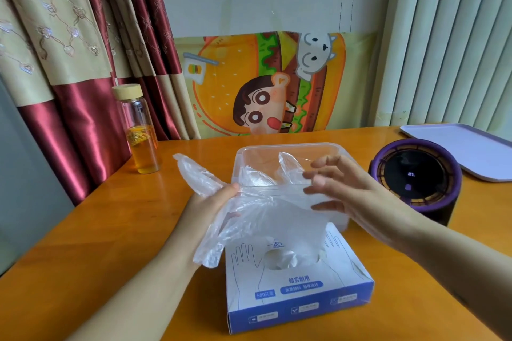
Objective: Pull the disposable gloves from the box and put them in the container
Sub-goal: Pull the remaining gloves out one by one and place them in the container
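Note:
A blue and white glove box (299, 285) lies on the orange table, its round opening showing more clear film inside. Behind it stands a clear plastic container (288, 151). A thin see-through disposable glove (263, 213) hangs in the air above the box, spread toward the container. My left hand (213, 202) pinches the glove near its left edge, and part of the film trails down past my wrist. My right hand (349, 194) hovers at the glove's right side with its fingers spread and straight, at or just off the film.
A glass bottle (140, 130) of amber liquid with a wooden cap stands at the table's left. A round purple and black device (415, 177) sits right of the container, with a lilac tray (465, 147) behind it. Curtains and a cartoon cloth hang beyond.

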### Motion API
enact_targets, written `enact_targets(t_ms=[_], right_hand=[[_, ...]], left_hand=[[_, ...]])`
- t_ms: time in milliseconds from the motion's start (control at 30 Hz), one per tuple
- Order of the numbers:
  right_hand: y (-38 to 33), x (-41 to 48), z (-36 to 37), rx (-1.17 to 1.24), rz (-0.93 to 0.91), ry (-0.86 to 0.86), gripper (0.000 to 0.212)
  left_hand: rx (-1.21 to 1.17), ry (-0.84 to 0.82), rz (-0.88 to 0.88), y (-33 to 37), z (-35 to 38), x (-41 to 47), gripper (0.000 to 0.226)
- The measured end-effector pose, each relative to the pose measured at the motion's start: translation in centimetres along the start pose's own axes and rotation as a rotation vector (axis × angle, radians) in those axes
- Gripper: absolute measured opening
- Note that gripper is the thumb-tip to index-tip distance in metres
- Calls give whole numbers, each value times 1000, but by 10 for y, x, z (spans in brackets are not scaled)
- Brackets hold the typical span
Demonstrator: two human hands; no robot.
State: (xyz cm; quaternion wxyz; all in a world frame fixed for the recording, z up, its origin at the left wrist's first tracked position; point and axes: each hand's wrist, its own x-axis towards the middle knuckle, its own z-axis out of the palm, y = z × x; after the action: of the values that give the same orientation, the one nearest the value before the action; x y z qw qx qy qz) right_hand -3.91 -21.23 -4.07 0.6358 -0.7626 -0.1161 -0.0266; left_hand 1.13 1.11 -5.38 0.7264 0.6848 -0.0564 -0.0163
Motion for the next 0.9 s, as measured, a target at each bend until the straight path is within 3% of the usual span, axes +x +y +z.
enact_targets(t_ms=[100,167,233,300,367,500,567,633,700,767,833,900], right_hand=[[0,-13,1,-458,-313,-124,69],[4,-15,5,-782,-417,-186,81],[8,-13,9,-942,-469,-170,77],[10,-8,13,-902,-519,-81,47],[5,-3,17,-739,-454,30,21],[-11,10,17,-212,-212,250,16],[-17,17,15,58,-86,359,21],[-20,21,13,177,21,444,23],[-22,23,9,132,72,496,22],[-21,23,5,-77,49,485,18],[-22,22,3,-324,-19,428,13],[-24,23,3,-490,-106,332,16]], left_hand=[[-89,34,-83,-1,-2,1,11],[-152,86,-143,-2,0,6,11],[-164,114,-198,-1,1,10,12],[-138,111,-231,-1,1,10,13],[-120,83,-228,-6,2,10,13],[-137,83,-252,-14,7,7,30],[-114,-10,-291,-13,7,0,23],[-78,-133,-323,-12,3,-9,17],[-37,-125,-293,-14,-1,-8,19],[-27,60,-193,-11,-11,1,26],[30,279,-11,0,-20,5,34],[175,301,270,14,-22,0,34]])
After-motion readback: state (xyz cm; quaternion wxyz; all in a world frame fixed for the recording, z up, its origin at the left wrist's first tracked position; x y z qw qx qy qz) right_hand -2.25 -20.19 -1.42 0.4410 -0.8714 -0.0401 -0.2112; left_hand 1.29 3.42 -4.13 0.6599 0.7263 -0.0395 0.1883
